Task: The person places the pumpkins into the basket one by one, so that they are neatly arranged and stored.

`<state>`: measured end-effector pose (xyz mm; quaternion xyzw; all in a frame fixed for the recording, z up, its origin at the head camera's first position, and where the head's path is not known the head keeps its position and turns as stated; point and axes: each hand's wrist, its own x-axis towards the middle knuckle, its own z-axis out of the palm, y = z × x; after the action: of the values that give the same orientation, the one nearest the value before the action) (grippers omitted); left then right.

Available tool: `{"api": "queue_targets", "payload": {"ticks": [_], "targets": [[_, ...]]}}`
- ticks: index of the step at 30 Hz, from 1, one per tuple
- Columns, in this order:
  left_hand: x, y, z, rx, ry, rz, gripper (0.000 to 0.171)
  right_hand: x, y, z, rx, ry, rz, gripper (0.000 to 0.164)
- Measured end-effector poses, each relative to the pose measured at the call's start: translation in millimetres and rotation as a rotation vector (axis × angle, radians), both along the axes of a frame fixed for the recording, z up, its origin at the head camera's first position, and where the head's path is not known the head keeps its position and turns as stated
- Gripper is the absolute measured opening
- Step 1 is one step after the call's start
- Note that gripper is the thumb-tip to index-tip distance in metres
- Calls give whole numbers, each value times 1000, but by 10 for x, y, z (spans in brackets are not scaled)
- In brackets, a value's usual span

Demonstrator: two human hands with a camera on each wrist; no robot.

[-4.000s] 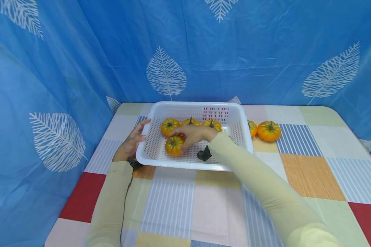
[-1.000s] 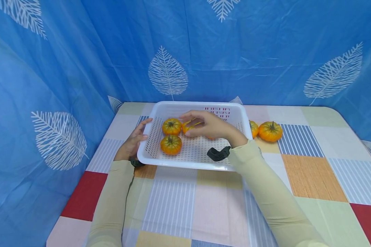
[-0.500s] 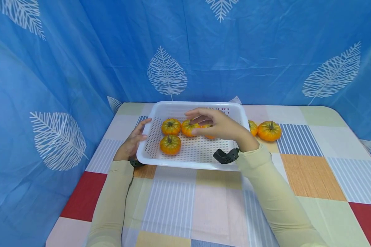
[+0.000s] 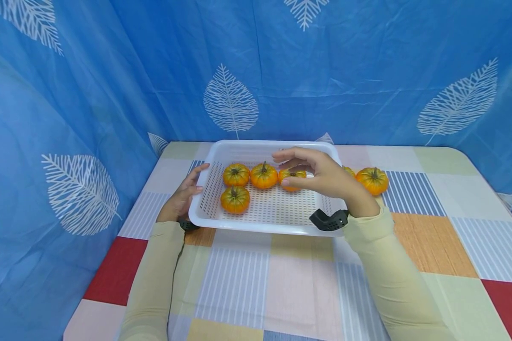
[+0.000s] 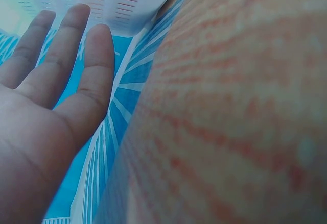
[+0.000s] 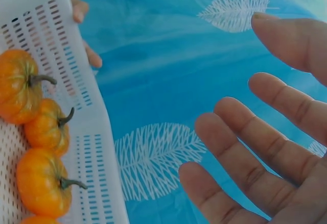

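Note:
A white slotted plastic basket [image 4: 264, 228] holds several small orange pumpkins, among them a front-left pumpkin [image 4: 235, 200] and a middle pumpkin [image 4: 264, 175] in the back row. My left hand [image 4: 180, 196] rests at the basket's left end, fingers spread along its rim. Over the right half of the basket hovers my right hand [image 4: 315, 173], its fingers relaxed and nothing between them. It partly covers the rightmost pumpkin [image 4: 292, 180] in the basket. In the right wrist view the right hand's fingers [image 6: 245, 163] are spread and apart from the basket.
Right of the basket on the patchwork tablecloth [image 4: 239, 284] sits another pumpkin [image 4: 372, 181], with one more [image 4: 348, 171] partly hidden behind my right hand. A blue curtain [image 4: 281, 94] with white leaf prints hangs behind and to the left of the table.
The right hand has let go of the front-left pumpkin, which now lies slightly further left, and has moved right across the basket. The left hand has stayed at the rim.

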<state>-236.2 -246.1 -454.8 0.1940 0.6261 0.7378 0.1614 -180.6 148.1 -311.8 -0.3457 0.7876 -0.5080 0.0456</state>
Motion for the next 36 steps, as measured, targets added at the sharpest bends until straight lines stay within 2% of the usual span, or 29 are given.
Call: {"api": "queue_targets", "payload": {"ticks": [14, 20, 26, 31, 36], "targets": [[-8, 0, -1, -5, 5, -4, 61, 182, 328, -24, -41, 53, -100, 48], [1, -2, 6, -12, -1, 5, 61, 228, 454, -51, -91, 89, -101, 50], [8, 2, 8, -16, -4, 9, 62, 274, 559, -83, -135, 101, -150, 46], [9, 0, 8, -13, 0, 3, 61, 317, 633, -140, -206, 84, -204, 41], [4, 0, 12, -9, 2, 3, 61, 333, 698, -212, -311, 74, -223, 48]]}}
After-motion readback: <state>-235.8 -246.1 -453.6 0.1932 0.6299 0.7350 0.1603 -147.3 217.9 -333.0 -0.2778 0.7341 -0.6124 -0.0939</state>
